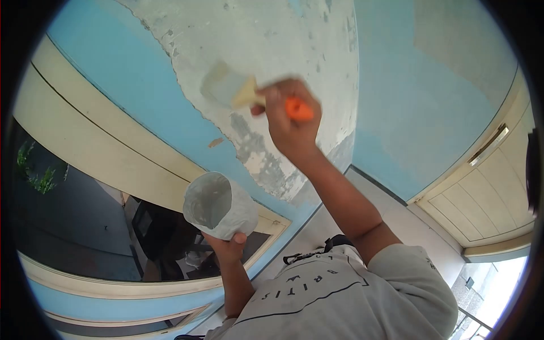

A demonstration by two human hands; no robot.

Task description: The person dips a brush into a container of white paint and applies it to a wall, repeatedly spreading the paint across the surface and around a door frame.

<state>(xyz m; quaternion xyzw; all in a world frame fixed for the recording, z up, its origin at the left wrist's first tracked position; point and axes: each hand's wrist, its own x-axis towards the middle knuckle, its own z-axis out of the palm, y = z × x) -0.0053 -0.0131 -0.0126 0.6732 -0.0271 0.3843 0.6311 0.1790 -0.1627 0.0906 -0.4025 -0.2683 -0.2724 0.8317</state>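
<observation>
My right hand (292, 116) is closed round the handle of a wide paintbrush (246, 93), held up over the wall. Its handle is cream near the head and orange at the end, and the broad greyish head is smeared by motion. In front of the brush is a rough, bare patch (266, 39) of pale grey wall, edged by peeling light-blue paint. Lower down, my left hand (228, 247) grips a whitish tub (241, 214) from below. The tub tilts, its mouth toward the camera, with grey material coating the inside.
To the left, a cream window frame (122, 144) surrounds dark glass (73, 198) with reflections. A light-blue wall (391, 124) meets the bare patch at a corner. At the right is a cream door (481, 198) with a metal handle (490, 144). Pale floor (396, 221) shows below.
</observation>
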